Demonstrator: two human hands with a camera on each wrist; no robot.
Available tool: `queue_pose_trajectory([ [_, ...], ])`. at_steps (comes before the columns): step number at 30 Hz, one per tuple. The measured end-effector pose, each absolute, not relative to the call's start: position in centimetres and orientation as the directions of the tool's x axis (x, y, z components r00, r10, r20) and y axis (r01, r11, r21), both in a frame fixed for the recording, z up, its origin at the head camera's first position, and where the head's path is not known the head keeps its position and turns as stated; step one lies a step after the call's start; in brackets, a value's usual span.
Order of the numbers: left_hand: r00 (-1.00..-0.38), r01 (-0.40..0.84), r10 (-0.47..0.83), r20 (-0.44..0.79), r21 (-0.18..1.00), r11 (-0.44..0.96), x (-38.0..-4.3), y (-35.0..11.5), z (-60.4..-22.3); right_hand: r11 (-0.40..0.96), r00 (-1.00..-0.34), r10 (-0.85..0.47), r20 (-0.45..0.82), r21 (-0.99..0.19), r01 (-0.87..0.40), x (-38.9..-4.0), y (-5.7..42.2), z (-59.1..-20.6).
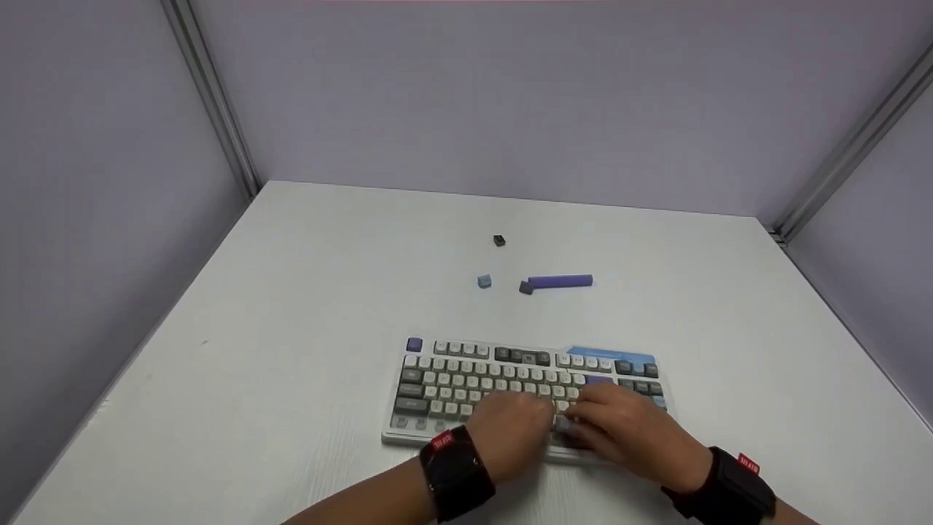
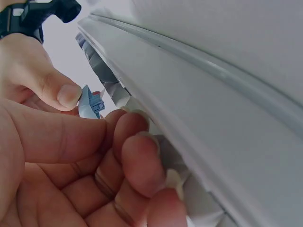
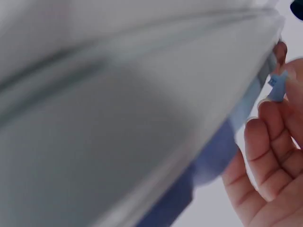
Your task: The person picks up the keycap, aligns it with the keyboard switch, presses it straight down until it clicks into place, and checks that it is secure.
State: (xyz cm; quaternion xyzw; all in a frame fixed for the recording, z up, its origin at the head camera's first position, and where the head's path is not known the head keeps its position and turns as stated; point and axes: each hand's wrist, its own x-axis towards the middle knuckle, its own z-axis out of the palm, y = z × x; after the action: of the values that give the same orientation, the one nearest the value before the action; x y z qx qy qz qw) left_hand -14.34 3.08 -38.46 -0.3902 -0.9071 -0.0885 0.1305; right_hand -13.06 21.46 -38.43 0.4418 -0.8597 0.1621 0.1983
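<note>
A keyboard (image 1: 481, 370) with white, grey, purple and blue keycaps lies on the table, both hands over its front part. My right hand (image 1: 630, 423) pinches a light blue keycap (image 3: 278, 87) between thumb and fingers, its underside stem showing, above the front rows. Close beside it, my left hand (image 1: 514, 430) has its fingers curled, the fingertips (image 2: 142, 158) right at the keys along the front edge. Nothing shows between its thumb and fingers. The hands hide the middle and right of the front rows.
Behind the keyboard lie a blue keycap (image 1: 485, 281), a dark keycap (image 1: 526, 288) by the end of a purple stick (image 1: 561, 281), and a black keycap (image 1: 499, 240) farther back. Pale panels (image 1: 466, 102) wall the white table (image 1: 291, 292) at the back and sides.
</note>
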Motion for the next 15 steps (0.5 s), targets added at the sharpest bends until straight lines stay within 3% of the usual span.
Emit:
queue_pose_trajectory([
  [10,-0.659,0.728,0.677,0.328,0.052,0.683,-14.3,3.1,-38.4,0.57,-0.505,-0.733,0.456,0.007,-0.822,-12.3,20.3,-38.5],
  [15,-0.669,0.719,0.674,0.312,0.045,0.693,-14.3,3.1,-38.5,0.566,-0.471,-0.771,0.428,0.124,-0.815,-12.0,19.6,-38.2],
])
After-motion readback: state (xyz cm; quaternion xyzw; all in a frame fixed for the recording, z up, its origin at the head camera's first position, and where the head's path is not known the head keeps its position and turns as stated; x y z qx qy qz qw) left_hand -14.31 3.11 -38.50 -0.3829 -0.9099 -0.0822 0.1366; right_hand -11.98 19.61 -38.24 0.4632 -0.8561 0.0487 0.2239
